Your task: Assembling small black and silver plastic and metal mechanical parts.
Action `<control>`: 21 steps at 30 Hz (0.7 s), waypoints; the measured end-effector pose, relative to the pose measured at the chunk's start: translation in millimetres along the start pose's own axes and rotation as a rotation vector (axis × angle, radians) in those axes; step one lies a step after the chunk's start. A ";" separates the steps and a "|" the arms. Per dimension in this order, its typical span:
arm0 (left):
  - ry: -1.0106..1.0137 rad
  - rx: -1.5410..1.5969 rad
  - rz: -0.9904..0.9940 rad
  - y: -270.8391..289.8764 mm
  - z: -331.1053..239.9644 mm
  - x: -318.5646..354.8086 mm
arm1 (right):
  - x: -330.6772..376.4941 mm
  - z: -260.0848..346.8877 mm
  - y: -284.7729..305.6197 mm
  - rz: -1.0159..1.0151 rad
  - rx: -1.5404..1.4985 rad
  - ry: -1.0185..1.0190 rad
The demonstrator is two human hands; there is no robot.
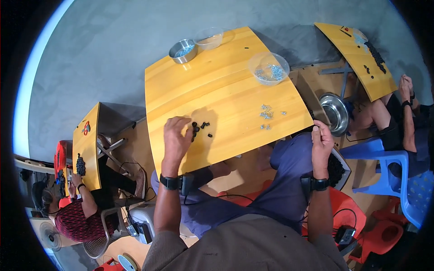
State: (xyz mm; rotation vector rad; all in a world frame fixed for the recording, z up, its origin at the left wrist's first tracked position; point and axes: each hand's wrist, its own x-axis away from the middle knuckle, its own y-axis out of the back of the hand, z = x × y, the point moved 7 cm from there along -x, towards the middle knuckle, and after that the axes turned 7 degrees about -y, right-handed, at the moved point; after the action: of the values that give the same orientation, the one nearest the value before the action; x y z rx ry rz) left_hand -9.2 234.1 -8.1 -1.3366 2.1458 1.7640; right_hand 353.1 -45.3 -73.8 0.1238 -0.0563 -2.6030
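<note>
We see the black bits scattered just left of the frame's centre, short and stubby. We judge them light and firm, perhaps rubbery, hardly fragile, and apt to roll; a thumb-and-fingertip pinch across the sides should suit each one. The left hand is right beside them, fingers curled, though we cannot tell whether they grip a bit. Right of centre, the right hand has its thumb and fingertips drawn together at the table's corner; we cannot make out what, if anything, is between them. Farther out on the table, silver bits lie right of centre, below a clear bowl, with a steel bowl at upper left.
</note>
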 end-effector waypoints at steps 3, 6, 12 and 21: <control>0.086 -0.064 0.013 14.8 10.6 11.7 | -2.0 -5.9 2.4 0.002 -0.009 -0.005; 0.089 -0.042 0.017 16.2 7.6 22.6 | -1.0 -3.1 -0.7 -0.006 0.024 0.025; 0.308 0.051 0.072 7.5 -0.8 40.5 | 1.1 -1.0 -1.9 -0.011 0.032 0.018; 0.253 -0.046 0.168 -2.9 -0.2 49.1 | -0.5 -3.8 0.9 -0.008 0.000 0.032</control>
State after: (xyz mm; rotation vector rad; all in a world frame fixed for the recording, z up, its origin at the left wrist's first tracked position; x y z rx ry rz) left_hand -37.8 206.1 -36.6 -1.5046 2.4274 1.7980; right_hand 354.3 -45.8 -77.5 0.1659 -0.0451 -2.6083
